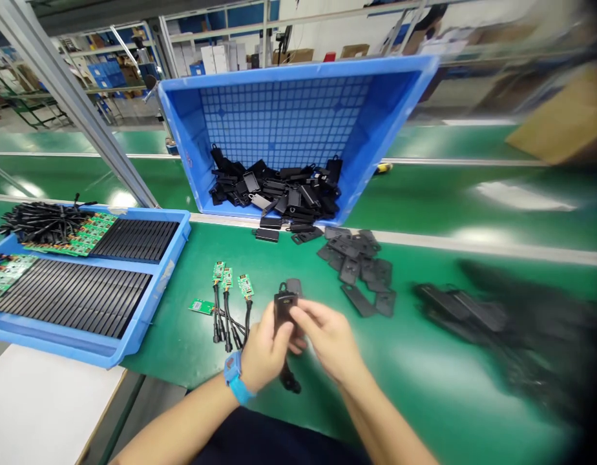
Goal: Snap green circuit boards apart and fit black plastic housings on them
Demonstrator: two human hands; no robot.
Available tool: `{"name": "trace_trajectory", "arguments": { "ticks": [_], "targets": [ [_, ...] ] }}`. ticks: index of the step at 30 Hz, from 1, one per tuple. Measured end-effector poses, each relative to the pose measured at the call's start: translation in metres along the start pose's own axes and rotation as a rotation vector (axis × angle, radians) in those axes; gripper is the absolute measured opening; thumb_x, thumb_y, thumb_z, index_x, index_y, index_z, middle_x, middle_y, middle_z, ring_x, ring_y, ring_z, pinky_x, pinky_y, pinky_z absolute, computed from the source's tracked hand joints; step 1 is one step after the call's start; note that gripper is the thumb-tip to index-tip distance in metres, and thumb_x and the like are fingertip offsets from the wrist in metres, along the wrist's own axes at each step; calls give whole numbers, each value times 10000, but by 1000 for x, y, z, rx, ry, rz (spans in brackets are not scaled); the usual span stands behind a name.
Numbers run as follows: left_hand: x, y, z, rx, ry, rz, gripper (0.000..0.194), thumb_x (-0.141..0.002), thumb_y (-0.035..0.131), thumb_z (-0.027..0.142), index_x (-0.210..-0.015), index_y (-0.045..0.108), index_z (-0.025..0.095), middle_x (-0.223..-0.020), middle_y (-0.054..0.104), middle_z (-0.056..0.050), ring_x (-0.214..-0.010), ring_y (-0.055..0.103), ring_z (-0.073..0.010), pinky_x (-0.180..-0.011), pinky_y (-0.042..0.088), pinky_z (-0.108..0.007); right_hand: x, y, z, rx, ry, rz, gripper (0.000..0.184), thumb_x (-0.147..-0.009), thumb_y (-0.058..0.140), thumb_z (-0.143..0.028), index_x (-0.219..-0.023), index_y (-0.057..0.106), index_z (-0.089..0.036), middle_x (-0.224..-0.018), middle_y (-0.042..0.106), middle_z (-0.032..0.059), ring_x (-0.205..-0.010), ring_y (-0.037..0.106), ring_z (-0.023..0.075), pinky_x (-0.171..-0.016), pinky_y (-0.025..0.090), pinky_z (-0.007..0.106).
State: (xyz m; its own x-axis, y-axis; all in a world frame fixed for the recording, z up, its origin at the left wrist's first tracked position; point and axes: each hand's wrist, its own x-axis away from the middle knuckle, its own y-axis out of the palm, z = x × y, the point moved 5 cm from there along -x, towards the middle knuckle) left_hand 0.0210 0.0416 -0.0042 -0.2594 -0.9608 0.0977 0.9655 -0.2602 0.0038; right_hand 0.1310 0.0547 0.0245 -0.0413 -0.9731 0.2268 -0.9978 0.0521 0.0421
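My left hand (264, 352), with a blue strap at the wrist, is closed around a small black plastic case (283, 309) that has a loop at its top end. The thumb and fingers of my right hand (330, 339) grip the same case from the right. Below the hands a black cable end (289, 380) shows; its join to the case is hidden. Just behind the case is a flat black cover (294, 286). To the left lie several green circuit boards (245, 284) with black cables (227, 329), their connectors toward me.
A tilted blue crate (298, 77) holds many black cases (279, 190). Right of it lie loose black covers (351, 261). At left, a blue tray (175, 242) holds rows of black cases and boards with cables. Blurred black parts (477, 316) lie on the green table at right.
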Motion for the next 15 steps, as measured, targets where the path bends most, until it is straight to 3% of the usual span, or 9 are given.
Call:
{"name": "trace_trajectory", "arguments": {
  "ticks": [3,6,9,12,15],
  "targets": [
    [2,3,-1,-148,35,-12,452,-859,366,367,-1263,370,163,-704,654,-48,-579,640,-165,-592,513,-267,3,-3,12,-167,-3,-23,276,-675,647,-384,-817,671,-148,-687,608,34,-537,488,119,-478,411,233],
    [1,8,2,-329,56,-27,488,-866,348,372,-1311,310,174,-709,657,-36,-587,641,-148,-634,512,-260,5,0,26,-295,16,-84,324,-717,605,-426,-903,642,-163,-760,618,48,-536,481,114,-462,405,230],
    [1,16,7,-473,58,-105,605,-841,402,400,-1364,202,173,-778,667,-51,-690,642,-170,-698,496,-282,6,-6,37,-170,27,11,403,-728,537,-518,-895,637,-166,-722,621,53,-515,488,126,-451,409,244],
    [4,14,9,-509,29,-205,726,-798,483,402,-1382,112,185,-818,667,-28,-744,629,-163,-724,486,-274,5,-51,36,60,4,251,463,-700,494,-583,-761,640,-148,-661,616,68,-553,534,171,-511,442,298],
    [8,-10,9,-576,17,-174,543,-821,442,386,-1321,295,234,-868,660,-8,-771,619,-138,-755,473,-261,9,-135,15,215,-31,518,429,-672,515,-556,-741,613,-144,-754,625,112,-706,570,249,-606,445,365]
  ]
}}
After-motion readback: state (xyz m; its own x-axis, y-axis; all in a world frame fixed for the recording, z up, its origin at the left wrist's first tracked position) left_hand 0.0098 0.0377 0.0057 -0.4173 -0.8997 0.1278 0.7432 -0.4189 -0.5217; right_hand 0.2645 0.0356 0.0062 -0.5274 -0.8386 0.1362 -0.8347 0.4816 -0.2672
